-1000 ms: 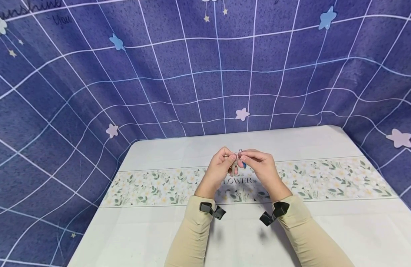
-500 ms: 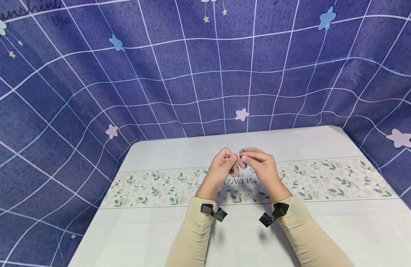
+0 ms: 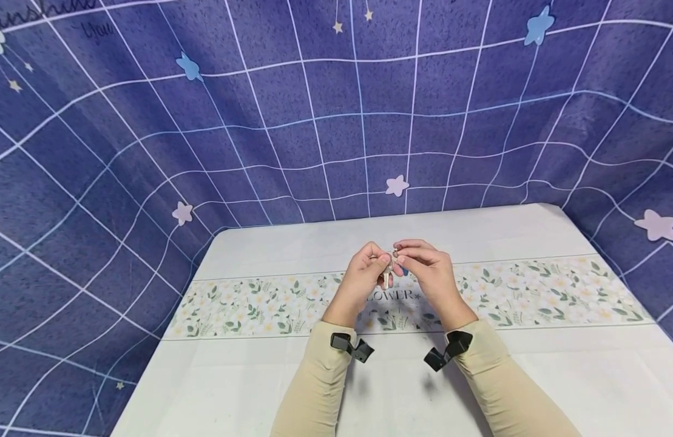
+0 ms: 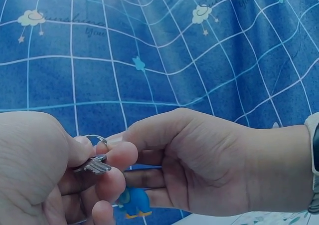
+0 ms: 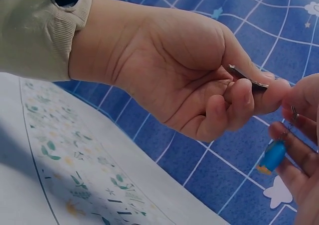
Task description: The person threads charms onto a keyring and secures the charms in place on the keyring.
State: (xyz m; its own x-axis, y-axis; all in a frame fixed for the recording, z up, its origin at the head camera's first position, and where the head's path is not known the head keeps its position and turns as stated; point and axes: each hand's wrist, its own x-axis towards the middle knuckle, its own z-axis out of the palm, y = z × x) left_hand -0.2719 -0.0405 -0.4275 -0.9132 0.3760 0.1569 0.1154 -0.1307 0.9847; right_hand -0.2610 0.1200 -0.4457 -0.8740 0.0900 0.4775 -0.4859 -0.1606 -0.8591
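Held up over the table's middle, my left hand (image 3: 360,276) pinches a metal key (image 4: 95,166) between thumb and fingers. The key's toothed blade (image 5: 241,75) sticks out past the fingertips. Close against it, my right hand (image 3: 431,273) pinches a thin metal key ring (image 4: 95,137) with thumb and forefinger. Below the right fingers a small blue figure charm (image 5: 272,156) with an orange-yellow base dangles from a short chain (image 5: 285,134). Fingertips hide much of the ring, so I cannot tell whether the key is threaded on it.
A white table (image 3: 232,376) lies beneath, with a flower-printed band (image 3: 238,306) and lettering across it. A purple-blue curtain (image 3: 336,133) with grid lines and stars hangs behind and at the sides. Each sleeve carries a black wrist camera (image 3: 351,346).
Both hands stay nearly in place, with small finger movements. The key's blade now shows more plainly below the left fingers, and the blue charm has shifted slightly right.
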